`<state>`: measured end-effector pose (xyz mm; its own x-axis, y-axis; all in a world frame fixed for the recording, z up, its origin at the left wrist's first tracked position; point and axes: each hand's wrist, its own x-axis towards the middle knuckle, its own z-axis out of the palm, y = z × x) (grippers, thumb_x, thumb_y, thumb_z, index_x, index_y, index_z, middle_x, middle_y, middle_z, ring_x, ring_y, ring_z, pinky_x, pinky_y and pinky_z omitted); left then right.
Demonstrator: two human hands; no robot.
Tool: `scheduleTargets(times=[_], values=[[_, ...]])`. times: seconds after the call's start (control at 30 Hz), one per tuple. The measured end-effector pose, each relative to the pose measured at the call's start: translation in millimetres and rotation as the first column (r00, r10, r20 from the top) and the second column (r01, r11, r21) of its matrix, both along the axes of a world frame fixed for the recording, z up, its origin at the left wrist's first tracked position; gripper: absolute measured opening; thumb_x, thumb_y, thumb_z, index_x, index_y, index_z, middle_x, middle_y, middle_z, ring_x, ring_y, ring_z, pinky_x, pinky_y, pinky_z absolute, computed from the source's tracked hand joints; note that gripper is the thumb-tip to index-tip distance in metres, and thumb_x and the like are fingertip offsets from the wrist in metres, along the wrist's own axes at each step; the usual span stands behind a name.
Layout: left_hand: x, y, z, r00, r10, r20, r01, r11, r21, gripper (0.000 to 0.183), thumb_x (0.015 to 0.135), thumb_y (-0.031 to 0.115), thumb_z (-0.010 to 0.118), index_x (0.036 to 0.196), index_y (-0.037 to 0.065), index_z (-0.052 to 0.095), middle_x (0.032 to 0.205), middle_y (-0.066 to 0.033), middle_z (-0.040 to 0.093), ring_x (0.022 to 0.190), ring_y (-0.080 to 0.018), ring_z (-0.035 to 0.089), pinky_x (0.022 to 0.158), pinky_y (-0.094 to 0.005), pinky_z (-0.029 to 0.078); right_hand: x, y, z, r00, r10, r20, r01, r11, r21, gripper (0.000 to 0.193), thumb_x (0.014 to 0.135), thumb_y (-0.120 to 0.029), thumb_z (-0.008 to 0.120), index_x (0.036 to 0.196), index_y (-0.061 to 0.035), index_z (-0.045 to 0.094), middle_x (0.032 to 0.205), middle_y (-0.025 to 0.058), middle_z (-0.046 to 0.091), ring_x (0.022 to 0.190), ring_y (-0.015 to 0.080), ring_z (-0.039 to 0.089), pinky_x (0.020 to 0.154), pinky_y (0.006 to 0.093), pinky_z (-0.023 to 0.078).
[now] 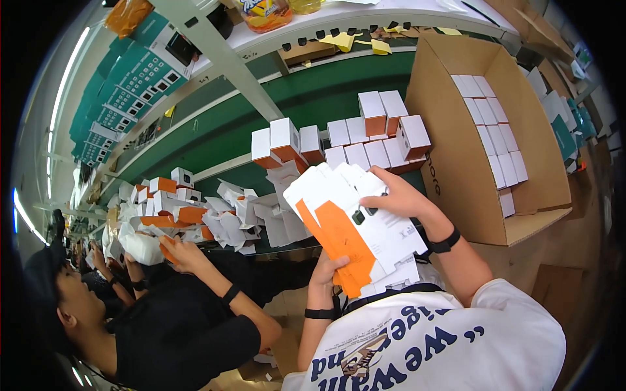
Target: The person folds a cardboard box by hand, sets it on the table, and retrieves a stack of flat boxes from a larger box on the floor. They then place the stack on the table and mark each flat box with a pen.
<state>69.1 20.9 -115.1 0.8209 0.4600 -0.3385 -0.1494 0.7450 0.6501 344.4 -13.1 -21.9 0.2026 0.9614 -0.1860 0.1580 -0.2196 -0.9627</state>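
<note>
Two grips in head view: left hand [326, 268] closed on the lower, orange part of a fanned stack of flat box blanks [375, 238], right hand [401, 195] clasping its upper right edge, thumb on top. Held before white shirt [482, 332], near small white-and-orange boxes [357, 155] and a brown carton [443, 156] of similar boxes.

"see those lights [70, 65]?"
"long white strips, glowing far left."
"and the bench [339, 77]?"
"green, under a white shelf [365, 19], with a pale post [225, 65] in front."
"the floor [515, 262]?"
"tan, at right."
</note>
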Motion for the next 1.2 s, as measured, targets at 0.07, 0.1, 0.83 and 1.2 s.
scheduleTargets(times=[0.07, 0.1, 0.83, 1.2], values=[[5.7, -4.6, 1.4, 0.995, 0.104, -0.009, -0.104, 0.977, -0.186, 0.082, 0.081, 0.021, 0.080, 0.149, -0.003, 0.040, 0.144, -0.0168, 0.056, 0.129, -0.0295, 0.059, 0.106, -0.0409, 0.050, -2.5, -14.1, 5.2, 0.972, -0.004, 0.236, 0.016, 0.999, -0.049, 0.058, 0.086, -0.027, 0.080, 0.128, 0.0015, 0.054, 0.119, 0.0184, 0.064, 0.108, 0.0244, 0.064, 0.094, 0.0369, 0.051], [4.4, -3.3, -0.2, 0.995, 0.104, -0.007, -0.103, 0.977, -0.186, 0.082, 0.081, 0.021, 0.080, 0.149, -0.003, 0.040, 0.144, -0.0168, 0.056, 0.129, -0.0295, 0.059, 0.106, -0.0409, 0.050, -6.3, -21.0, 7.4, 0.971, -0.004, 0.238, 0.016, 0.999, -0.048, 0.058, 0.086, -0.027, 0.080, 0.128, 0.0015, 0.054, 0.119, 0.0184, 0.064, 0.108, 0.0244, 0.064, 0.094, 0.0369, 0.051], [-18.6, 1.3, 5.0, 0.986, 0.165, -0.025, -0.162, 0.983, 0.090, 0.069, 0.098, 0.039, 0.064, 0.151, 0.002, 0.040, 0.143, -0.0153, 0.056, 0.128, -0.0302, 0.059, 0.104, -0.0430, 0.052, -52.5, -78.0, -33.3, 0.906, -0.093, -0.412, 0.119, 0.992, 0.040, 0.099, 0.094, -0.038, 0.073, 0.163, -0.0092, 0.008, 0.158, 0.0249, 0.026, 0.150, 0.0354, 0.026, 0.122, 0.0442, 0.022], [-40.5, -3.7, -21.0, 0.986, 0.125, -0.114, -0.120, 0.991, 0.053, 0.066, 0.089, 0.020, 0.071, 0.146, -0.003, 0.044, 0.137, -0.0176, 0.060, 0.122, -0.0312, 0.063, 0.102, -0.0425, 0.053, 14.1, -29.7, -177.0, 0.984, -0.048, 0.172, 0.119, 0.894, -0.432, 0.072, 0.090, -0.058, 0.068, 0.127, 0.0032, 0.058, 0.119, 0.0284, 0.066, 0.113, 0.0394, 0.065, 0.096, 0.0434, 0.052]])
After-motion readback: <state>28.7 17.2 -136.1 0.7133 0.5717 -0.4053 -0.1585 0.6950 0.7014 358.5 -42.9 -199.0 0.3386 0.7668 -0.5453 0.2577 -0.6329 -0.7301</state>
